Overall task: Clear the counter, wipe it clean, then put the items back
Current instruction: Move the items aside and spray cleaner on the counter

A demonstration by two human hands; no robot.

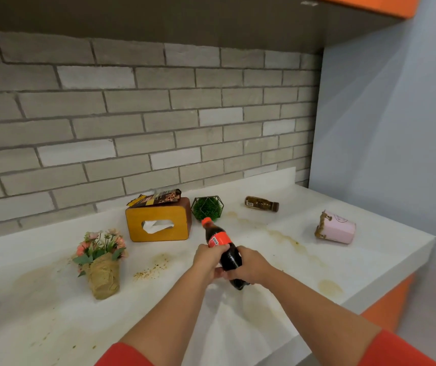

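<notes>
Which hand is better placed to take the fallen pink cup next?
Probably the right hand: the pink cup lies on the counter to its right. Both hands grip the cola bottle, so the left hand could hold that alone.

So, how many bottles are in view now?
2. The cola bottle is gripped by the left hand and the right hand over the counter; the small brown bottle lies on its side toward the back right. Others could be outside the picture.
</notes>
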